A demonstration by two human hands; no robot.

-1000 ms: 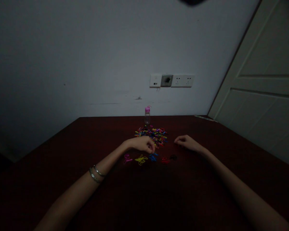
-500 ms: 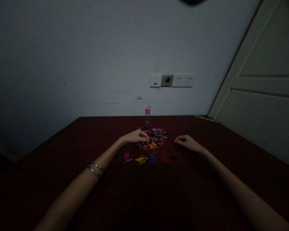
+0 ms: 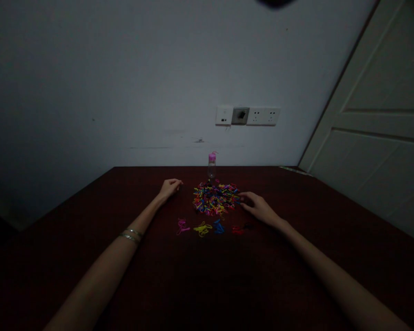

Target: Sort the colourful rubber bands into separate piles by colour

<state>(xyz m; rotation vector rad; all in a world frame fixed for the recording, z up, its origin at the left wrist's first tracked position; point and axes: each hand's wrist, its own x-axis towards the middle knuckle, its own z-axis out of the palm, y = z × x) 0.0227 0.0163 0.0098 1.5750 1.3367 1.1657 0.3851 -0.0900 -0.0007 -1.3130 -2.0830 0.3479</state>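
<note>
A heap of small multicoloured rubber bands (image 3: 215, 200) lies in the middle of the dark red table. My right hand (image 3: 257, 206) is at the heap's right edge, thumb and fingers apart; whether the fingertips touch a band is hard to see. To the left of the heap, my left hand (image 3: 169, 188) rests near the table with its fingers curled together; anything inside them is hidden. In front of the heap sit small sorted groups: pink bands (image 3: 182, 226), yellow bands (image 3: 202, 228), blue bands (image 3: 218, 226), red bands (image 3: 237, 229) and dim black bands (image 3: 249, 225).
Behind the heap stands a clear bottle (image 3: 211, 170) with a pink cap. The table (image 3: 207, 280) meets a pale wall carrying a row of sockets (image 3: 247, 116). A white panelled door (image 3: 376, 115) is on the right. The light is dim.
My left hand has drawn back leftward from the heap, uncovering its left side. My right hand has moved left to the heap's edge, and its fingers have spread.
</note>
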